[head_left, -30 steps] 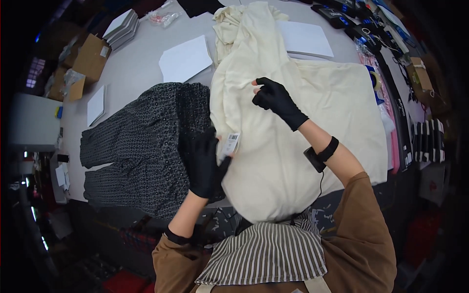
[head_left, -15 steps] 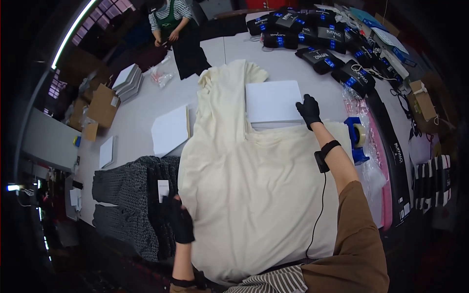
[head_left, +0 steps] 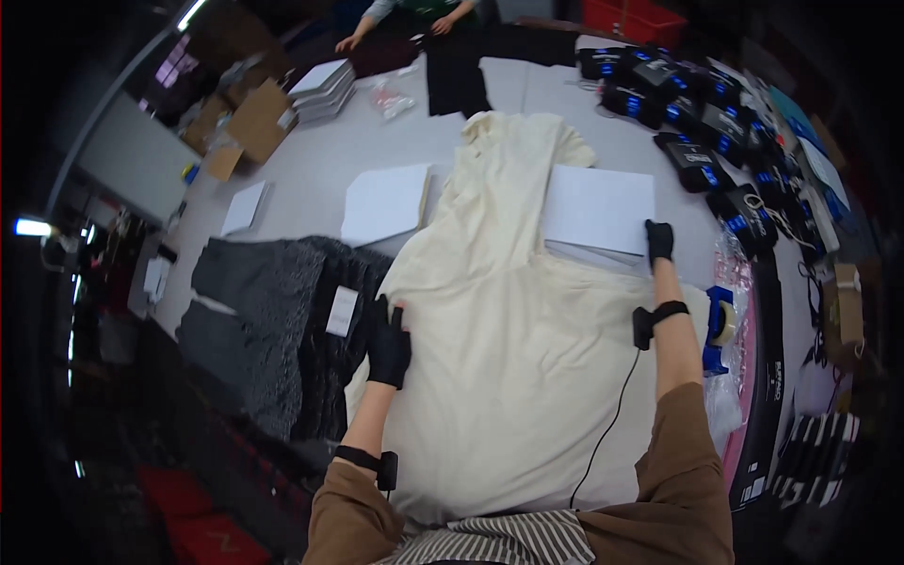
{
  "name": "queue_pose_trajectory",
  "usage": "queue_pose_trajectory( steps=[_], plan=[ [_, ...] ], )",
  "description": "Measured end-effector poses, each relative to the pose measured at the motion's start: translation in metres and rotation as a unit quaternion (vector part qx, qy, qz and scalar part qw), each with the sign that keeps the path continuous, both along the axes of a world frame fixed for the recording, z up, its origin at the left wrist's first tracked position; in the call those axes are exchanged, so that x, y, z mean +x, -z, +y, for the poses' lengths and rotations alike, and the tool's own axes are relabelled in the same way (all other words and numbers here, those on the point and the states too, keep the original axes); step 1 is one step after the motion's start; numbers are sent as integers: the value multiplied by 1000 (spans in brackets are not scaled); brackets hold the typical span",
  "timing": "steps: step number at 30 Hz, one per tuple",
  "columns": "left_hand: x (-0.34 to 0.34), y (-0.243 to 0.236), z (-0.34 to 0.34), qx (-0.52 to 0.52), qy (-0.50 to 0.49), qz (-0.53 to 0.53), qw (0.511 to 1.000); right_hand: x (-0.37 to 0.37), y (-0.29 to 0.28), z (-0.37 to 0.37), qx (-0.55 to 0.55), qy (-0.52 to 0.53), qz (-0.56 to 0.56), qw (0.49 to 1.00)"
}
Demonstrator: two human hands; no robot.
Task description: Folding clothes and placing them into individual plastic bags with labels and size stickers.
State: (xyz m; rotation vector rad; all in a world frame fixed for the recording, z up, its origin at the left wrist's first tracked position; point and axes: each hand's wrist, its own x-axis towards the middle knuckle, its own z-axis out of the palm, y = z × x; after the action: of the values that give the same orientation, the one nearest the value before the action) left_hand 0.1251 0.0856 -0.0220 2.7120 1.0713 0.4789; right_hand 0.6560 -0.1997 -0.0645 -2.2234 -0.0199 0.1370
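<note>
A cream garment (head_left: pixel 508 377) is spread over the table in front of me, a long narrow section of it reaching away. My left hand (head_left: pixel 388 347), in a black glove, lies at its left edge with fingers stretched out and nothing held. Beside that hand is a pile of dark grey knit garments (head_left: pixel 264 311) with a white tag (head_left: pixel 342 311). My right hand (head_left: pixel 661 243), also gloved, has its fingers bent against the right edge of a stack of white boards (head_left: pixel 600 205). The stack's lower boards stick out slightly; my fingertips are partly hidden.
A blue tape dispenser (head_left: pixel 719 330) stands to the right. Black packaged bundles (head_left: pixel 697 160) crowd the far right. More white boards (head_left: pixel 386 202) lie left, near an open cardboard box (head_left: pixel 259 122). Across the table, a co-worker's hands (head_left: pixel 444 23) are over dark cloth (head_left: pixel 457 80).
My view has swung left, so the scene sits further right. My left hand has moved from the grey knit pile onto the cream garment's edge. My right hand has stayed at the boards, fingers more bent.
</note>
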Motion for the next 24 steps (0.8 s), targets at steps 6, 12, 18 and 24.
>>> queue_pose_trajectory(
  steps=[6,12,18,24],
  plan=[
    [-143,-27,-88,-6,75,60,995,-155,-69,-6,280,-287,51,915],
    [-176,-23,-82,-128,-51,-234,962,-425,-74,-8,233,-370,263,860],
    [-111,-37,-95,-69,118,-144,980,-526,-46,7,246,-311,301,867],
    [-94,-19,-91,-92,203,-82,971,-525,-46,10,271,-262,314,871]
  ],
)
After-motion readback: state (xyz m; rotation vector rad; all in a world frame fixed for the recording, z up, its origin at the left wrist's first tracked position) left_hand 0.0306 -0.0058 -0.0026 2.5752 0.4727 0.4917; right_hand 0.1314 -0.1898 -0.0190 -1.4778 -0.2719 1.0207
